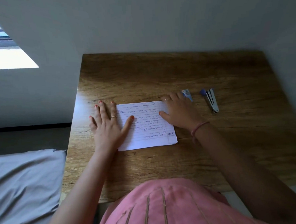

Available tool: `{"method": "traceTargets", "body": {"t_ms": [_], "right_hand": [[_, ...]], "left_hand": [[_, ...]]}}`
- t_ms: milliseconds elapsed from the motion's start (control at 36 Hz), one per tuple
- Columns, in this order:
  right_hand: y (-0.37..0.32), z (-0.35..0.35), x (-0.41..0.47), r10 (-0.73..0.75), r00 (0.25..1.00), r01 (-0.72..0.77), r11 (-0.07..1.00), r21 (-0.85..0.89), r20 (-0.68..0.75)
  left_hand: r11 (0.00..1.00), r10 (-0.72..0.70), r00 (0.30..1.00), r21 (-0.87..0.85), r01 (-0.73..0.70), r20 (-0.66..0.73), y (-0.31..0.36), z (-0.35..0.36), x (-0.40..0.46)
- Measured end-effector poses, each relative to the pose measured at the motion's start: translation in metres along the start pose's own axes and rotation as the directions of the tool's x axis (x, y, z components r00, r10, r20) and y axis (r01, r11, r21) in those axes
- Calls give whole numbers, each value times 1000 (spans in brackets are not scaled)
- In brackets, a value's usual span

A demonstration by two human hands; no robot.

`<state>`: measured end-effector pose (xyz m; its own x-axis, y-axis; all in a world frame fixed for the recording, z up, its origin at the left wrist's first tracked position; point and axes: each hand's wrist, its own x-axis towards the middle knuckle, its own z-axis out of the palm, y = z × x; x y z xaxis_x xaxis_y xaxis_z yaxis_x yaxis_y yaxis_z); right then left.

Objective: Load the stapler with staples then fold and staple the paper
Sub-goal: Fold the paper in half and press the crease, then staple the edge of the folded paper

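Observation:
A folded sheet of lined paper (pixel 147 127) with handwriting lies flat in the middle of the wooden table (pixel 176 72). My left hand (pixel 108 123) rests flat with spread fingers on the paper's left edge, thumb on the sheet. My right hand (pixel 178 110) presses flat on the paper's upper right corner. A small silver stapler (pixel 212 100) with a blue end lies on the table to the right of my right hand. A small blue and white staple box (pixel 187 94) sits just behind my right hand, partly hidden by it.
The table stands against a grey wall. A grey cushion or bedding (pixel 23 188) lies beside the table's left edge. Bare wood stretches behind the paper and to the right of the stapler.

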<state>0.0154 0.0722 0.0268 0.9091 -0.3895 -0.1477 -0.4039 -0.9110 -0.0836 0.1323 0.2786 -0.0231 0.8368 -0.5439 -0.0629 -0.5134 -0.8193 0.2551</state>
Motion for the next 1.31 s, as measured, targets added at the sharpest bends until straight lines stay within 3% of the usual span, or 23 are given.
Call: {"method": "traceTargets", "body": {"t_ms": [111, 194, 278, 444, 639, 722, 806, 944, 1028, 1167, 1222, 1306], "right_hand": [[-14, -22, 31, -145, 986, 133, 982, 134, 86], [-27, -27, 47, -199, 966, 142, 944, 299, 168], [-32, -29, 56, -228, 956, 155, 927, 340, 185], [-35, -23, 53, -160, 954, 18, 875, 483, 254], [-25, -20, 39, -100, 959, -74, 813, 577, 264], [-16, -25, 34, -1, 969, -184, 663, 726, 247], [-3, -32, 28, 133, 959, -282, 355, 891, 250], [15, -39, 15, 240, 921, -309, -32, 951, 307], [21, -40, 8, 252, 909, -283, -217, 934, 333], [32, -32, -8, 306, 885, -251, -319, 914, 350], [36, -30, -16, 318, 880, -248, -328, 912, 353], [41, -29, -26, 318, 894, -245, -243, 938, 316]], "left_hand": [[1000, -4, 1000, -25, 4, -7, 0, -1, -1], [999, -3, 1000, -48, 2, -9, -2, -1, 0], [996, -13, 1000, -91, 11, -16, -2, -3, 0], [989, -34, 999, -148, 31, -22, -1, -6, 0], [861, -167, 979, -502, 85, -121, -2, -19, 3], [768, -223, 966, -635, 90, -132, 0, -22, 4], [622, -319, 937, -778, 91, -145, 7, -26, 5], [429, -416, 900, -900, 70, -128, 33, -32, 0], [332, -360, 926, -943, 16, -111, 54, -34, -8], [-2, -156, 985, -998, 68, 67, 85, -41, -18], [-26, -96, 991, -995, 92, 94, 97, -41, -22], [63, -49, 997, -996, 61, 58, 109, -40, -27]]}}
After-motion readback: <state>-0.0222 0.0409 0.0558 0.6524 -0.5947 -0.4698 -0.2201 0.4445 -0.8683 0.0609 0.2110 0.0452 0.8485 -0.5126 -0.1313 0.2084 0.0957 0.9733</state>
